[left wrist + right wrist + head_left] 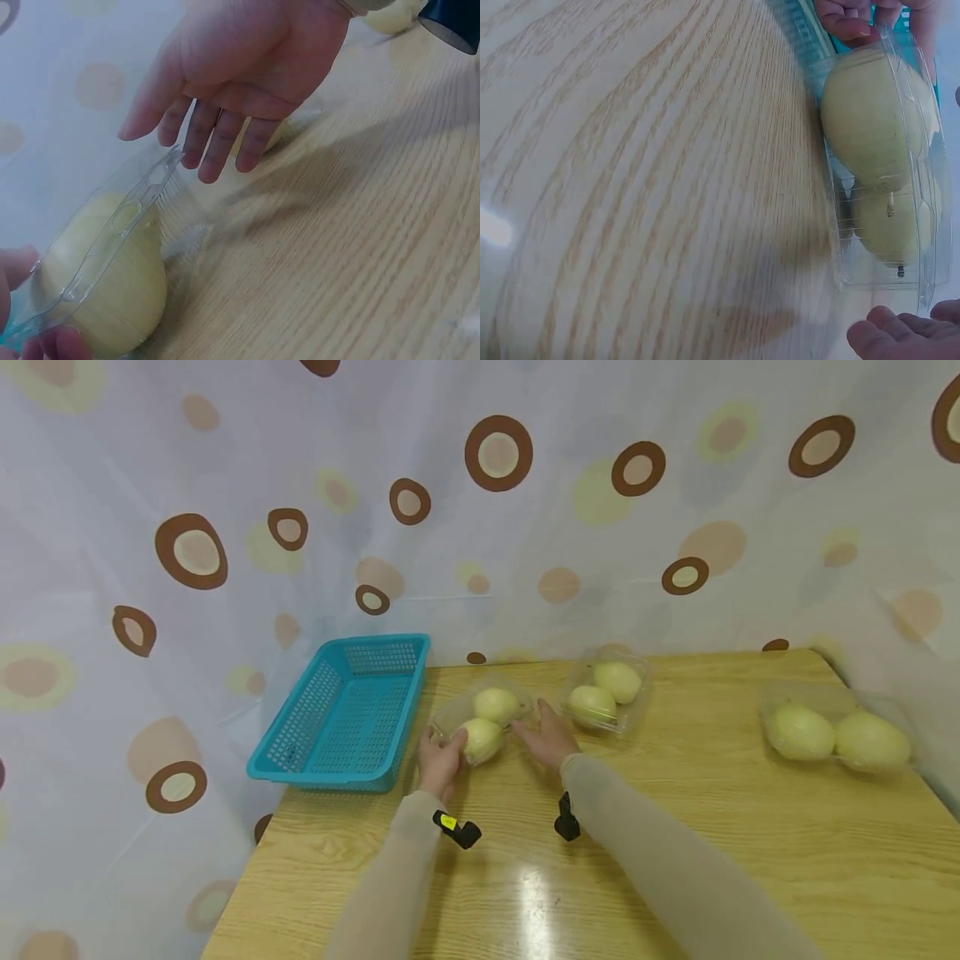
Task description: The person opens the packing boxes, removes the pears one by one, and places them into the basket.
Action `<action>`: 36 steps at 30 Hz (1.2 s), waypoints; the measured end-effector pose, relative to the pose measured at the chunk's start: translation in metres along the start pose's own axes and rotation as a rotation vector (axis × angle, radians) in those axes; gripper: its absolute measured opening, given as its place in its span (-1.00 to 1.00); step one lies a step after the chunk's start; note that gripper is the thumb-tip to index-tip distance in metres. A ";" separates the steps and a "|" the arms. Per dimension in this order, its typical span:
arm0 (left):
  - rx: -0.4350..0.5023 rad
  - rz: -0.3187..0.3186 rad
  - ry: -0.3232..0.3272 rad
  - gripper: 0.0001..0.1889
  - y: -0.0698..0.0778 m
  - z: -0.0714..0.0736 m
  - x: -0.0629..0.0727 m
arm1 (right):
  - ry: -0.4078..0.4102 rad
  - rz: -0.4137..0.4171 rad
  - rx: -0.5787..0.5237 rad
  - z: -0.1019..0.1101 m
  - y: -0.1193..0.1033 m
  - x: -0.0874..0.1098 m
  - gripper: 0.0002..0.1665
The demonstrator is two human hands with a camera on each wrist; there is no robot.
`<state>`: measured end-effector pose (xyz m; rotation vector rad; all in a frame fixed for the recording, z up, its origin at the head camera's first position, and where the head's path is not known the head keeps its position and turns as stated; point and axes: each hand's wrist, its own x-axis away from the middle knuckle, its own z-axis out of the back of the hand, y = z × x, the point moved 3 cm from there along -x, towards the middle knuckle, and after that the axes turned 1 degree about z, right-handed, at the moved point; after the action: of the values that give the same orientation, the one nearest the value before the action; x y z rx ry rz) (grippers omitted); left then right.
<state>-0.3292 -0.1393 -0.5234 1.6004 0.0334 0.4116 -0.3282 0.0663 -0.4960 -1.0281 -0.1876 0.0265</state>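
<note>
Clear plastic clamshell box (450,715) with two round pale-yellow fruits (483,740), just right of blue plastic basket (322,779). Left hand (438,764) pinches one end; right hand (551,739), fingers extended, is near the other.

The yellow label (448,822) on the black wrist strap (468,836) is unreadable.

A pale sheet (442,547) is hanging along the far side and spreading down past the left and right edges of the table (735,835), wrinkling softly at left. Brown rings (498,453) are dotting it, with beige spots (558,585) and yellowish blotches (600,493) showing among them. The table is displaying light wood with grain running left to right. A white glare (535,906) is shining on its near part, reflecting some light.
</note>
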 end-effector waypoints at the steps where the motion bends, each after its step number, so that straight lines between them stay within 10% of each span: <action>1: -0.004 0.000 0.000 -0.08 -0.001 0.001 0.000 | 0.004 -0.002 -0.003 0.000 0.000 0.000 0.04; 36: -0.088 -0.096 -0.046 -0.13 -0.004 0.012 0.002 | 0.141 -0.063 -0.066 0.006 0.003 -0.006 -0.39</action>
<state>-0.3228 -0.1494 -0.5270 1.5145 0.0566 0.2978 -0.3344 0.0719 -0.4965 -1.0847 -0.0933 -0.1098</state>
